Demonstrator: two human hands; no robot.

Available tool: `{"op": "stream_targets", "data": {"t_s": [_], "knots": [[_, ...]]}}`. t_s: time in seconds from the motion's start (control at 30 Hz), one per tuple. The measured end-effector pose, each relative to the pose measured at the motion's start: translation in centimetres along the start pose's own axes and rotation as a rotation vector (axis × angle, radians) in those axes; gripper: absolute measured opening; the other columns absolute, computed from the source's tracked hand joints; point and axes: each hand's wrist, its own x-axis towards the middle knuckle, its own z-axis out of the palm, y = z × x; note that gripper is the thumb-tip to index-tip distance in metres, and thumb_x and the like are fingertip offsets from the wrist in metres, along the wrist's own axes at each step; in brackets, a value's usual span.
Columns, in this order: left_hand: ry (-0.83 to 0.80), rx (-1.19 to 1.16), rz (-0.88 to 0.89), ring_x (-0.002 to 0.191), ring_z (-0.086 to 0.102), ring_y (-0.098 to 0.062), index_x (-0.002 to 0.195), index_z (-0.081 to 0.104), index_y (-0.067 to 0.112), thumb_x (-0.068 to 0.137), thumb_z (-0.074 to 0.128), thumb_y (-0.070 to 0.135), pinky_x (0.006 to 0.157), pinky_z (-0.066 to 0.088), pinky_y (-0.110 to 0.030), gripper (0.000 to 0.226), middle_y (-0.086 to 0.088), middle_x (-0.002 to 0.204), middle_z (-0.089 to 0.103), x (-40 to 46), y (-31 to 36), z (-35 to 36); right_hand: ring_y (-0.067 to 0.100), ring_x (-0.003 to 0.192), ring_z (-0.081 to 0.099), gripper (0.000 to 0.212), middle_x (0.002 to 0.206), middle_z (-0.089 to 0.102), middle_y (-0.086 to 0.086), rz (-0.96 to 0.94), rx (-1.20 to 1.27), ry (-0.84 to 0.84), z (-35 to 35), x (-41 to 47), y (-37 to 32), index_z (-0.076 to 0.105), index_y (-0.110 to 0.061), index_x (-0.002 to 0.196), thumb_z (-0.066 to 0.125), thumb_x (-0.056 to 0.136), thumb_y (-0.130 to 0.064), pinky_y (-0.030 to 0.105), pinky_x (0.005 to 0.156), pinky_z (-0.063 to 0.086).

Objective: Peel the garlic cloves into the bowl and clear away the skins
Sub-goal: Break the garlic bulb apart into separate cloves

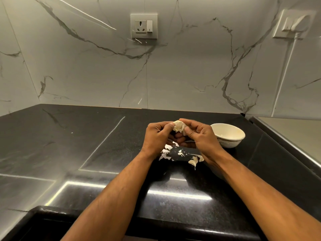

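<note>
While both hands (178, 136) pinch garlic (179, 126), bowl (227, 135) just right

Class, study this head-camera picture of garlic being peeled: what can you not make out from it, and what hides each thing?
1. Head view: the inside bottom of the bowl is hidden by its near wall.
2. The garlic is mostly covered by the left hand and right hand, so how far it is peeled is unclear.
3. The skins partly lie under the left wrist.

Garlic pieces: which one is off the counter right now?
The garlic piece pinched between the left hand and right hand. The loose cloves and skins lie on the black counter.
</note>
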Motion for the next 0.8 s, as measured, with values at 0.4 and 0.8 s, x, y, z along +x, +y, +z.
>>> {"op": "stream_targets", "data": {"t_s": [0.4, 0.8], "knots": [[0.128, 0.043, -0.062, 0.056, 0.067, -0.023, 0.082, 0.072, 0.008, 0.097, 0.053, 0.011, 0.045, 0.050, -0.024, 0.024, -0.023, 0.074, 0.069, 0.8, -0.4, -0.9, 0.020, 0.066, 0.073, 0.009, 0.073, 0.075, 0.007, 0.025, -0.068, 0.055, 0.2, 0.0, 0.2, 0.066, -0.010, 0.084, 0.066, 0.089, -0.003, 0.025, 0.058, 0.055], [0.183, 0.076, -0.097, 0.058, 0.067, -0.019, 0.080, 0.073, 0.017, 0.095, 0.055, 0.014, 0.048, 0.049, -0.023, 0.024, -0.016, 0.075, 0.072, 1.1, -0.4, -1.4, 0.005, 0.091, 0.068, 0.021, 0.101, 0.076, 0.000, -0.133, -0.524, 0.009, 0.6, 0.5, 1.0, 0.074, -0.013, 0.108, 0.071, 0.089, -0.019, 0.024, 0.087, 0.053]]}}
